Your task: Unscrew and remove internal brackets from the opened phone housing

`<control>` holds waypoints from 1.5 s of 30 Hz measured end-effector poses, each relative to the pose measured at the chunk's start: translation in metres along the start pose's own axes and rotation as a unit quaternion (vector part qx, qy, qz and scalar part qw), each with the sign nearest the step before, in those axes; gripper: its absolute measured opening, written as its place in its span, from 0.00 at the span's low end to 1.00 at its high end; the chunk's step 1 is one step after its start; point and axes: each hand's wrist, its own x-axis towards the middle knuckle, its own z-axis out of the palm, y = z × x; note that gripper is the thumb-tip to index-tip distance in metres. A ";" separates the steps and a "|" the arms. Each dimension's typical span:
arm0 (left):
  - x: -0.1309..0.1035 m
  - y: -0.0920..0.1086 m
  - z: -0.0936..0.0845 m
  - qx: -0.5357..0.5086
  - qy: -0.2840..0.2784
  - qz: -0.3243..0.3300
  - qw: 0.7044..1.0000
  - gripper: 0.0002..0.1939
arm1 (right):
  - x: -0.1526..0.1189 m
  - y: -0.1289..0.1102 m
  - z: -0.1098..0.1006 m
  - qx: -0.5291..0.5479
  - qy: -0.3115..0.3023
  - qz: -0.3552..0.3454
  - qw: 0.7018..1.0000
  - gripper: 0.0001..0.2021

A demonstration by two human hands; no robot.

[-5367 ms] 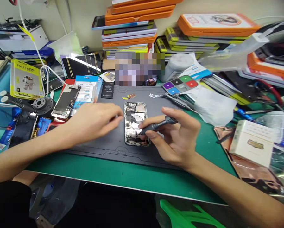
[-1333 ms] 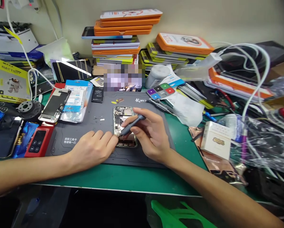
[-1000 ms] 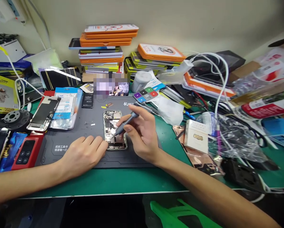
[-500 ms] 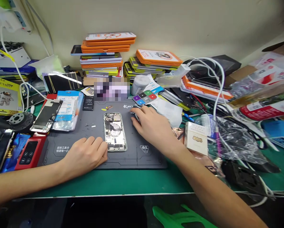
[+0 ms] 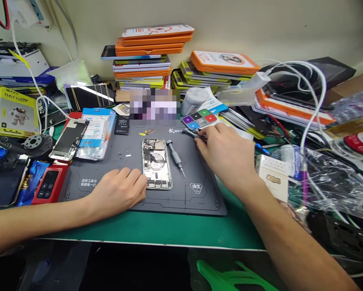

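An opened phone [image 5: 157, 163] lies on the grey work mat [image 5: 169, 202] with its inner parts showing. My left hand [image 5: 120, 188] is closed, its curled fingers against the phone's lower left edge; anything inside them is hidden. Just right of the phone rests a grey screwdriver [image 5: 175, 157], its tip toward me. Farther right, at the mat's upper right edge, my right hand [image 5: 226, 155] has its fingertips pinched at a dark metallic piece [image 5: 193, 133] whose kind I cannot make out. Behind that is a card with coloured squares [image 5: 199, 118].
Left of the mat lie a loose phone screen [image 5: 68, 139] and a red device [image 5: 50, 184]. A black battery [image 5: 122, 125] sits at the mat's back. Orange cases [image 5: 151, 46] are stacked by the wall. A white box [image 5: 272, 178] and crumpled plastic [image 5: 330, 182] crowd the right.
My right hand has shifted right, away from the phone. The screwdriver now shows on the mat beside the phone, where none was visible before. My left hand stays by the phone; the view has turned slightly.
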 end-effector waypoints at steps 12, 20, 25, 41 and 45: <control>0.000 0.001 0.001 -0.003 -0.007 0.000 1.000 0.10 | -0.006 -0.009 -0.010 0.342 0.046 0.024 0.938 0.29; 0.000 0.003 0.001 -0.006 -0.029 -0.027 0.999 0.08 | -0.038 -0.059 -0.009 0.679 0.025 -0.109 0.725 0.32; 0.000 0.004 0.000 -0.009 -0.032 -0.031 0.999 0.08 | -0.049 -0.066 0.002 0.605 0.079 -0.234 0.757 0.36; -0.001 0.004 0.002 -0.021 -0.039 -0.033 0.998 0.07 | -0.046 -0.059 0.003 0.547 0.078 -0.299 0.778 0.38; -0.002 0.005 0.004 -0.029 -0.040 -0.040 0.998 0.05 | -0.043 -0.058 -0.004 0.526 0.053 -0.336 0.779 0.36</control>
